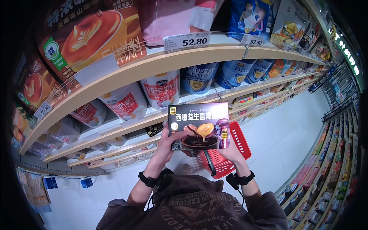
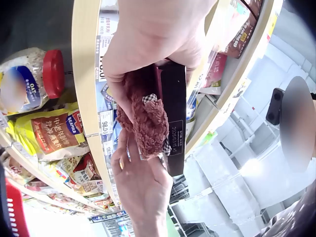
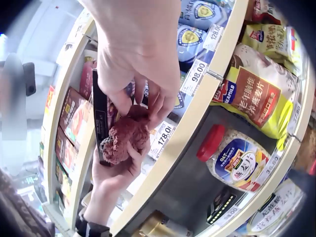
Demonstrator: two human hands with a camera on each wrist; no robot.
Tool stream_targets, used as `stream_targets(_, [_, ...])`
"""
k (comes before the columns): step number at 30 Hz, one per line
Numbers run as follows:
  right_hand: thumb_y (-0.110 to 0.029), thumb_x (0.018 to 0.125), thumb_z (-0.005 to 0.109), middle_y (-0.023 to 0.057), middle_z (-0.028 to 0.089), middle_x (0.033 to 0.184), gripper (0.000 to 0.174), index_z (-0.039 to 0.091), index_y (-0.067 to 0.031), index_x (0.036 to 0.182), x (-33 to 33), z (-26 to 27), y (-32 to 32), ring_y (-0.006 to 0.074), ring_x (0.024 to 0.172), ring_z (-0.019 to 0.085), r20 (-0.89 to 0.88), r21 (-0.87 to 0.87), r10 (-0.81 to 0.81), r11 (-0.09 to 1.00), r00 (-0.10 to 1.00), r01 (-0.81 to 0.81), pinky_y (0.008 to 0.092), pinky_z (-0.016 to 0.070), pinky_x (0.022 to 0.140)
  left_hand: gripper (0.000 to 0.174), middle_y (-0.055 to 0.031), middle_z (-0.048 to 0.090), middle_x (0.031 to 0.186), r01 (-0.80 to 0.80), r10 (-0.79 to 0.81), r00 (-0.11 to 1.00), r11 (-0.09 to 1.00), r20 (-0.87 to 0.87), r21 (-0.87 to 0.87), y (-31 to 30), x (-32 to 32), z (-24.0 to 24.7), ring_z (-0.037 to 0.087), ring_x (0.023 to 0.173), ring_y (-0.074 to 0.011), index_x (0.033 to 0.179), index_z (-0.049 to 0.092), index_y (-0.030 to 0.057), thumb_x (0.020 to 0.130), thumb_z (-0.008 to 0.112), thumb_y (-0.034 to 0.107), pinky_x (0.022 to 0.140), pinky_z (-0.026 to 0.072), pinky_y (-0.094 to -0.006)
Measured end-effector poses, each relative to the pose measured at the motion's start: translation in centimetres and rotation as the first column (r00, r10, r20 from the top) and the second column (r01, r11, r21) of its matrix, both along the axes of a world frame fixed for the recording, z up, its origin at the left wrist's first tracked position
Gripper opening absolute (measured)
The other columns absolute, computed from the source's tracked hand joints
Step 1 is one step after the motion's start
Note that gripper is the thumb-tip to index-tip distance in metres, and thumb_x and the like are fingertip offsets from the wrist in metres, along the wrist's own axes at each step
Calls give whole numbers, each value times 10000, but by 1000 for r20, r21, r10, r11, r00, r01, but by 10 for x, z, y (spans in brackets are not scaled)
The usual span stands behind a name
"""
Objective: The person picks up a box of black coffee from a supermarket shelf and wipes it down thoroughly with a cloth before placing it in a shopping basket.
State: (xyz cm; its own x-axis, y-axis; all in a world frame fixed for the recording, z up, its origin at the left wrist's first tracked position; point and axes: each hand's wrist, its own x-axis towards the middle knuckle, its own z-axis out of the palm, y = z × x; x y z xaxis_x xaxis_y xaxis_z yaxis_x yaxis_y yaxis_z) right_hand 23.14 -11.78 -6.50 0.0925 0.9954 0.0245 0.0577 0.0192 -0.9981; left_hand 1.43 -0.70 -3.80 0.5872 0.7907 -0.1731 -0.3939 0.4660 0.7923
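A dark box of drink powder (image 1: 199, 126), printed with a cup and dripping spoon, faces up between my two hands. My left hand (image 1: 165, 145) grips its left side, thumb across the front. At its lower right corner my right hand (image 1: 231, 153) holds the box, fingers mostly behind it. Behind the box is a fluffy brown plush item (image 2: 148, 121) with small checkered bows. In the left wrist view, the fingers of both hands are around it, against the box's back. Its exact kind cannot be told.
Shelves (image 1: 165, 57) curve ahead with coffee boxes (image 1: 92, 34), goat milk powder cans (image 1: 161, 90) and blue cans (image 1: 199, 76). Below my hands is a red shopping basket (image 1: 241, 140) with a black handle. Another stocked shelf row (image 1: 329, 172) runs along the right, across the pale aisle floor.
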Motion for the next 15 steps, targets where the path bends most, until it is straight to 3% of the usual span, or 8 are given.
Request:
stream_targets(2, [-128, 819, 774, 60, 627, 1201, 515, 546, -6, 1264, -19, 55, -1, 123, 1075, 584, -1, -215, 142, 967, 990, -139, 294, 474, 940, 585, -104, 586, 1223, 13, -13, 1000, 1000, -6, 19, -2, 5, 4, 598, 1121, -196, 1349, 399, 36, 832, 671, 59, 958, 472, -320])
stream_targets(6, [-155, 812, 786, 60, 629, 1228, 565, 538, -3, 1296, -22, 44, 8, 136, 1096, 589, -83, -360, 195, 909, 977, -212, 306, 477, 956, 621, -92, 583, 1239, 50, -37, 992, 993, -119, 106, -7, 17, 6, 591, 1122, -167, 1376, 366, 41, 845, 688, 50, 959, 472, -317])
stream_targets(8, [-160, 808, 786, 76, 622, 1262, 602, 524, -15, 1331, -19, 11, 15, 144, 1129, 583, -40, -350, 234, 907, 971, -233, 319, 467, 988, 718, -88, 570, 1251, 37, -1, 995, 934, -101, 355, -10, 26, 8, 576, 1137, -154, 1430, 279, 60, 850, 700, 21, 959, 477, -315])
stream_targets(9, [-137, 835, 749, 96, 600, 1295, 548, 532, -29, 1327, -19, 2, 9, 149, 1178, 557, 39, -218, 158, 965, 987, -146, 328, 441, 1024, 797, -86, 549, 1273, 44, -15, 996, 940, -88, 339, -10, 29, 8, 567, 1148, -153, 1461, 206, 79, 848, 711, 5, 963, 480, -312])
stream_targets(10, [-137, 835, 749, 96, 600, 1295, 548, 532, -29, 1327, -19, -9, 8, 149, 1178, 557, 35, -220, 156, 965, 987, -144, 328, 441, 1024, 797, -86, 549, 1273, 47, -17, 996, 941, -91, 336, -10, 31, 8, 567, 1148, -153, 1461, 206, 79, 848, 711, 5, 963, 480, -312])
stream_targets(12, [-169, 867, 725, 58, 541, 1365, 532, 522, -66, 1348, -18, -31, 9, 120, 1227, 511, 33, 14, 65, 998, 997, -65, 301, 389, 1074, 793, -86, 535, 1287, 28, -5, 998, 926, -60, 376, -11, 34, 8, 564, 1149, -157, 1464, 201, 85, 857, 706, 11, 969, 481, -314])
stream_targets(13, [-169, 867, 725, 58, 541, 1365, 532, 522, -66, 1348, -16, -40, 10, 120, 1227, 511, 32, 12, 66, 998, 997, -66, 301, 389, 1074, 793, -86, 535, 1287, 28, -5, 998, 927, -61, 375, -12, 35, 7, 564, 1149, -157, 1464, 201, 85, 857, 706, 11, 969, 481, -314])
stream_targets(15, [-72, 872, 660, 119, 586, 1306, 513, 491, -24, 1354, -11, -54, 11, 163, 1190, 557, 343, 78, 33, 995, 939, -63, 322, 439, 1024, 776, -85, 531, 1289, 26, 4, 996, 939, -88, 344, -14, 36, 3, 560, 1151, -152, 1466, 212, 78, 866, 702, 24, 963, 482, -312])
